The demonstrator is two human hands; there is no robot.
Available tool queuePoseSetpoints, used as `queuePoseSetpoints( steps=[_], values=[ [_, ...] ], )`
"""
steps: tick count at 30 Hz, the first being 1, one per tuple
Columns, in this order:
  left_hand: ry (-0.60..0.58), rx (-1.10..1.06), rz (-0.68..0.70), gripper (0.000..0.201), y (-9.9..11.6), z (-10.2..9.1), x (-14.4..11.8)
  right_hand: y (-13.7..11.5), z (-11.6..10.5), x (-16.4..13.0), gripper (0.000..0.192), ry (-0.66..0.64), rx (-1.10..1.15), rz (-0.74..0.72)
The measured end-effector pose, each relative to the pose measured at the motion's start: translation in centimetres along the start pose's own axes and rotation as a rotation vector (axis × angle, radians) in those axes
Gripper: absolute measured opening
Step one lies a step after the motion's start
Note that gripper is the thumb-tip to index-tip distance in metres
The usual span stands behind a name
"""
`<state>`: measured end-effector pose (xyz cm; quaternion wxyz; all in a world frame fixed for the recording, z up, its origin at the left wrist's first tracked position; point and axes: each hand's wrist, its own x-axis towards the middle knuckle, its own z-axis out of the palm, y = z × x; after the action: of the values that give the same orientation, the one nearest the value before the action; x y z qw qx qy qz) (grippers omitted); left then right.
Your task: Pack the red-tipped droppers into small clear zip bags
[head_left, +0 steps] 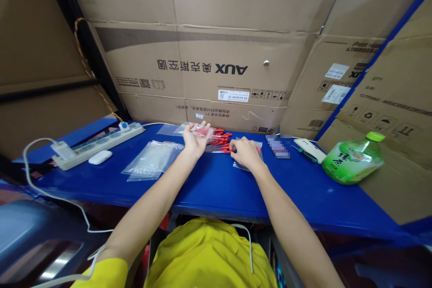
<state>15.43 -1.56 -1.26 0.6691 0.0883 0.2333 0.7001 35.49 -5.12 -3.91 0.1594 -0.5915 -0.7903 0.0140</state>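
One left hand spread, one right hand curled, apart, beside red-tipped rods; grips unclear to me. I judge rods light, stiff, best taken mid-shaft.

one head cam, fwd & down over blue desk, near

Slender red-ended sticks lie bunched on a blue tabletop, their bright tips toward the right. Flat, transparent plastic bags overlap in a pile to the left, while another clear bag, partly hidden, rests just beside the bunch at right.
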Motion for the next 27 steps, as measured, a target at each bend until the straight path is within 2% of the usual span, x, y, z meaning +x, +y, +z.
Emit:
queuePoseSetpoints(
  steps=[2,6,9,12,17,27],
  values=[
    [-0.003,-0.020,0.028,0.007,0.6,0.1,0.1,0.4,-0.5,0.1,0.015,0.120,0.164,-0.056],
    [-0.026,-0.091,0.109,0.009,1.8,0.3,0.3,0.6,-1.7,0.3,0.012,0.482,0.535,-0.109],
    [-0.010,-0.136,0.151,0.006,2.3,0.3,0.2,0.1,-2.2,0.3,0.013,0.613,0.735,-0.090],
    [-0.006,-0.144,0.139,0.005,2.2,0.2,0.1,-0.4,-2.2,0.3,0.018,0.635,0.859,-0.069],
    [-0.068,-0.128,0.096,0.005,1.2,0.3,-0.4,-0.8,-1.6,0.5,0.022,0.617,0.943,-0.056],
    [-0.132,-0.072,0.038,0.013,-0.5,0.9,-1.3,-3.1,0.0,0.3,0.026,0.411,1.068,-0.091]
  ],
)
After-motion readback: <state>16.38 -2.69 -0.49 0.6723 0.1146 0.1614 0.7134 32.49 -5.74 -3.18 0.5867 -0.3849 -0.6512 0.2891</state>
